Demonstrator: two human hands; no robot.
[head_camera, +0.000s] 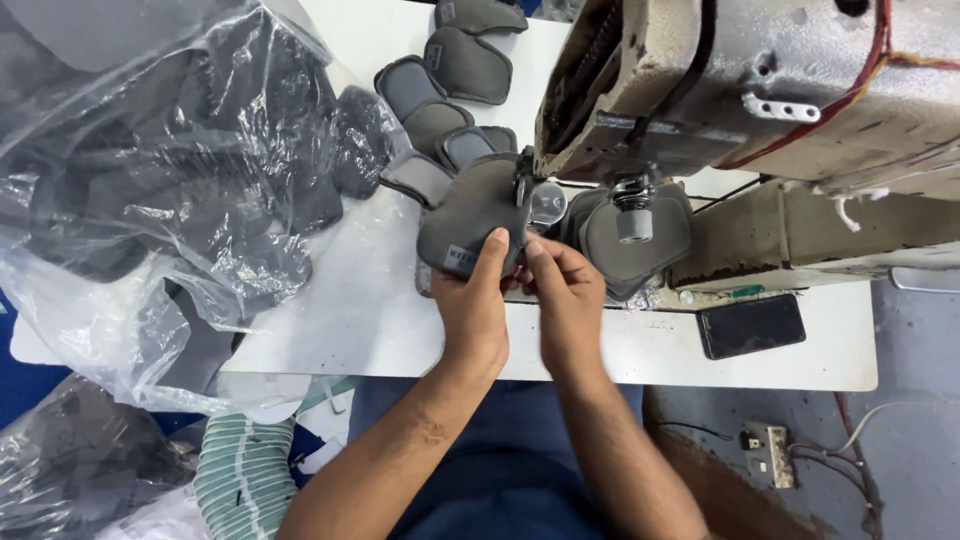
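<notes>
Head view, looking down. Both hands meet at the needle area of an industrial sewing machine (760, 90) on a white worktop (340, 300). Left hand (472, 305) is closed on a grey padded fabric piece (475, 210), thumb on top near a small label patch at its lower edge, fingers underneath. Right hand (568, 300) sits just beside the left, almost touching it; fingertips pinch at the piece's right edge, though what exactly is under them is hidden. The piece lies directly ahead of both hands, its long axis running from lower left up toward the presser foot (527, 185), tilted slightly. The left hand carries most of the piece; the right is nearer the needle. A second dark padded piece (655, 240) rests just to the right under a round metal fitting (633, 222). A chain of similar grey pieces (440, 100) trails away behind across the worktop. To the left, a clear plastic bag (150, 170) holds dark pieces. A black phone (752, 325) lies flat at the right, well apart from the hands.
</notes>
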